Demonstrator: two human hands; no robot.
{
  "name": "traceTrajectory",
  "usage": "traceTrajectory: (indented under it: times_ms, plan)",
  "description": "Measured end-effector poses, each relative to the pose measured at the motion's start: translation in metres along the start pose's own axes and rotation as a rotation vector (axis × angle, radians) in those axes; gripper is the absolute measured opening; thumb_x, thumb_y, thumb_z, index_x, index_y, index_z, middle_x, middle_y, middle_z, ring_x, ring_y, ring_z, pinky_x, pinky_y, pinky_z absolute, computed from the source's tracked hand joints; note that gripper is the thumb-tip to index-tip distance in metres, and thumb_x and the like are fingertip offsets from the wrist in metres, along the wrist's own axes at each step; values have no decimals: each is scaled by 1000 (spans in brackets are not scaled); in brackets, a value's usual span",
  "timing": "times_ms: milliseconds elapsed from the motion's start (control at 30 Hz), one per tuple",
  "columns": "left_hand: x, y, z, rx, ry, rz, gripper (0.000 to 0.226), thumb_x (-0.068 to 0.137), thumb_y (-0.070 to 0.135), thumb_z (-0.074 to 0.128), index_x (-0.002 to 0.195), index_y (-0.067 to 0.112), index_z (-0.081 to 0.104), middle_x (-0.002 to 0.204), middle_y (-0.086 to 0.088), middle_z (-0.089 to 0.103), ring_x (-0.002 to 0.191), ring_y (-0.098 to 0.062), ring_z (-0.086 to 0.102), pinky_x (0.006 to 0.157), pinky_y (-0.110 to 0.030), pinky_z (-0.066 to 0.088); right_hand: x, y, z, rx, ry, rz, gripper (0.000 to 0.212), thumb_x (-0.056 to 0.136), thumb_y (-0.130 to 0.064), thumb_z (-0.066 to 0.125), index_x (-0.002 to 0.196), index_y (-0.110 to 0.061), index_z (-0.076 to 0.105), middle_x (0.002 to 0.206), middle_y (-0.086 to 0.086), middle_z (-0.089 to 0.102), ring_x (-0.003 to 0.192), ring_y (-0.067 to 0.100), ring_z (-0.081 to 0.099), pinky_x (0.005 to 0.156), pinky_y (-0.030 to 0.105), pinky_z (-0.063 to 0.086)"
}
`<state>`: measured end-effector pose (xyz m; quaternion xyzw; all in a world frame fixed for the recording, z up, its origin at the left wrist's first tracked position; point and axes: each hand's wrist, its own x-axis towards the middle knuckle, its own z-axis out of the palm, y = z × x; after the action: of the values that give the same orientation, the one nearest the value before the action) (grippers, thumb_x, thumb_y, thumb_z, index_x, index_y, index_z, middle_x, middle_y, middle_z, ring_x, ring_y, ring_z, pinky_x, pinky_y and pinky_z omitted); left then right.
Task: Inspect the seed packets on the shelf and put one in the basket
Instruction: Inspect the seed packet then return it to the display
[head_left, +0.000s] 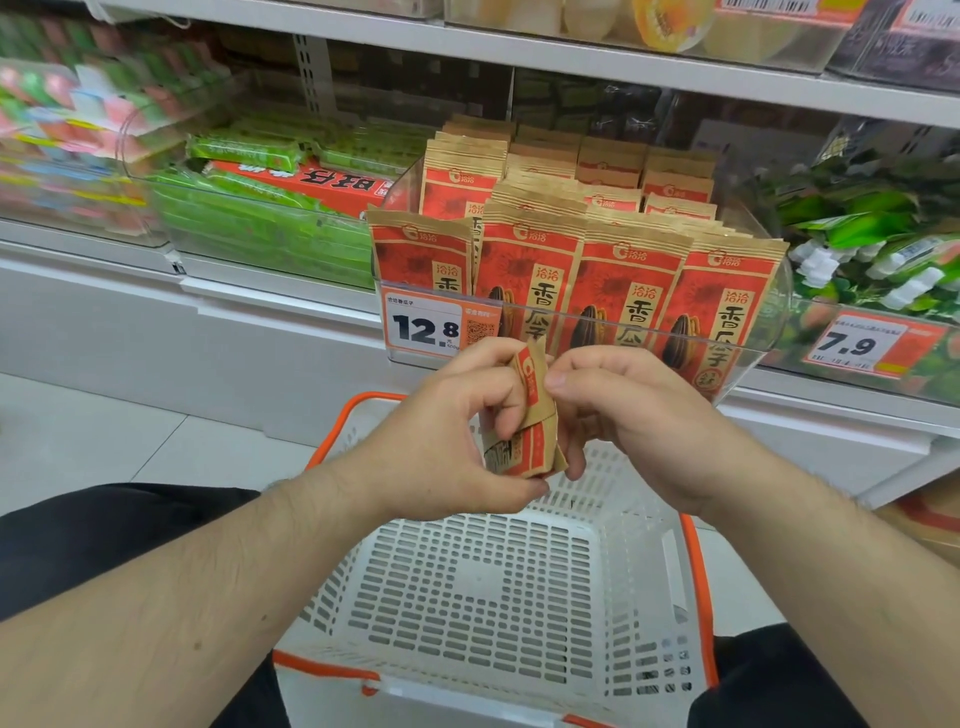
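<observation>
Head view — both hands (457, 436) pinch upright seed packet (530, 415); long axis vertical.

One red and brown seed packet (530, 415) is standing on edge in the middle of the frame. More packets (613, 270) are standing in rows above it. The white basket (670, 566) is sitting open below.

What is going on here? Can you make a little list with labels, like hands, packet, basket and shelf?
left hand: pinches the seed packet
right hand: pinches the same packet
seed packet: red and brown, folded, held above the basket
basket: white with orange rim, nothing seen inside
shelf bin: clear, full of upright matching packets
price tag: reads 12.8
</observation>
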<state>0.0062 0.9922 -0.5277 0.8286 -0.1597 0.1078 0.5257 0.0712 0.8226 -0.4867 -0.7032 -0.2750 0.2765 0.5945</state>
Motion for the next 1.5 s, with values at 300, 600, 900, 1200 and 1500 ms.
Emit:
traceTrajectory:
  times_ms: [300,600,900,1200,1500]
  plan:
    - [-2,2,1,-5,-14,62,40,60,17,83,69,23,45,118,19,50,115,-22,57,95,-46,47,1,2,0,7,-1,-6,47,87,-34,53,83,10,67,71,23,67,57,27,58,52,35,48]
    - [-3,-1,4,-207,17,-6,39,60,17,84,69,19,47,111,16,57,100,-11,62,86,-37,51,0,0,0,-145,118,-18,70,86,-64,51,63,1,55,59,10,50,56,22,50,62,32,45]
    - [-1,7,0,-935,312,-420,80,53,26,79,124,-4,56,106,-19,66,101,-31,64,68,-41,58,-6,6,-9,-316,-201,163,54,53,-45,81,80,-20,41,74,-3,65,67,20,66,70,50,54]
    - [-4,15,8,-987,238,-674,39,69,37,78,83,6,61,82,-11,66,76,-24,71,66,-41,61,-8,-2,-3,-190,-126,156,56,74,-55,80,88,-14,45,70,1,67,67,22,66,60,35,51]
    - [-3,17,9,-1126,247,-909,59,66,46,66,108,5,58,83,-17,69,66,-29,73,53,-35,60,-11,-7,-12,-209,-235,252,54,69,-47,78,98,-12,48,81,19,66,70,33,65,65,42,55]
